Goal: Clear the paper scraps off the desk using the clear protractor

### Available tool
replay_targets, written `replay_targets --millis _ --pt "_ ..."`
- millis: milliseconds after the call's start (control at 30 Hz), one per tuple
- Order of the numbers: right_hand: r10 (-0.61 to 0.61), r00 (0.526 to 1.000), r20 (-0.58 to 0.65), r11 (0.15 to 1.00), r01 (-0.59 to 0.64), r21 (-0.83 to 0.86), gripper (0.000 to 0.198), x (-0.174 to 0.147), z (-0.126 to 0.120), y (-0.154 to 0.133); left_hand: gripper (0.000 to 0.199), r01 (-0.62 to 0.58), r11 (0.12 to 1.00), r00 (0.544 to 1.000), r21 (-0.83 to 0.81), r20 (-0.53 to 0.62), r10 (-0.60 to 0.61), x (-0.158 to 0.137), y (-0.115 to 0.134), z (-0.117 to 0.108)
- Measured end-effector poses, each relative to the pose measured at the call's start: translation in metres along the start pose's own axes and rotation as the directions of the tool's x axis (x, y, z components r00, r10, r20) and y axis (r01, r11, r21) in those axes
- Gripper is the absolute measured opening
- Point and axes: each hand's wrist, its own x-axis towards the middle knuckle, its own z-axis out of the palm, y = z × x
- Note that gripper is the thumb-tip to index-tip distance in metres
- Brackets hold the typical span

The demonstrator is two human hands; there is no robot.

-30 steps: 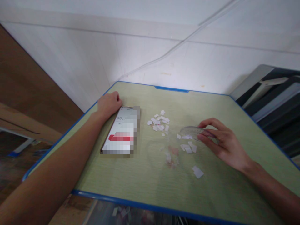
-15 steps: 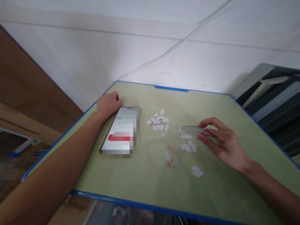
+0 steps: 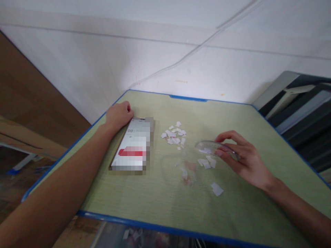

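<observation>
My right hand (image 3: 245, 156) pinches a clear plastic protractor (image 3: 207, 144) between thumb and fingers, its curved edge pointing left. Beneath and in front of the protractor lie some white paper scraps (image 3: 207, 162). A larger pile of torn paper scraps (image 3: 174, 133) sits further left, near the table's middle. One bigger scrap (image 3: 217, 189) lies apart, closer to the front. Curled into a fist, my left hand (image 3: 120, 113) rests on the table by the top corner of a phone (image 3: 131, 143). The phone's screen shows a red bar and is partly pixelated.
The green table (image 3: 160, 193) has a blue rim and stands against a white wall (image 3: 155, 58). A cable (image 3: 178, 63) runs along the wall. Dark folded furniture (image 3: 305, 113) leans at the right; a brown panel (image 3: 38, 75) is at the left. Reflections show on the tabletop.
My right hand has shifted slightly left, and the protractor in it has tilted a little. My left hand, the phone and the paper scraps stay put.
</observation>
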Motion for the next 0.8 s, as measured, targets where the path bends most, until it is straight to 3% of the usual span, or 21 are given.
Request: replay_targets --millis 100,267,433,600,800 --pt "0.053 0.994 -0.092 0.998 -0.056 -0.032 0.02 -0.0005 0.0005 0.0037 0.034 -0.009 1.0 1.0 -0.007 -0.013 0.009 0.0005 -0.0007 0.0012" --pt "0.013 1.0 -0.009 1.0 -0.013 -0.023 0.02 -0.0006 0.002 0.0008 0.034 -0.002 1.0 1.0 -0.014 -0.009 0.002 0.0009 -0.0013 0.0021" --pt "0.033 0.995 -0.096 0.999 -0.035 -0.012 0.019 -0.0017 0.001 0.0 0.034 -0.001 1.0 1.0 -0.009 -0.006 0.0 -0.0001 -0.0003 0.0004" --pt "0.073 0.997 -0.039 0.996 -0.074 -0.051 0.021 -0.0022 0.0004 0.0043 0.033 -0.005 1.0 1.0 -0.028 -0.001 0.005 -0.0004 -0.0002 -0.0007" --pt "0.054 0.99 -0.128 0.991 -0.069 -0.114 0.019 -0.0028 -0.0007 0.0034 0.035 -0.011 1.0 1.0 0.002 0.0 0.011 -0.0005 -0.0004 -0.0007"
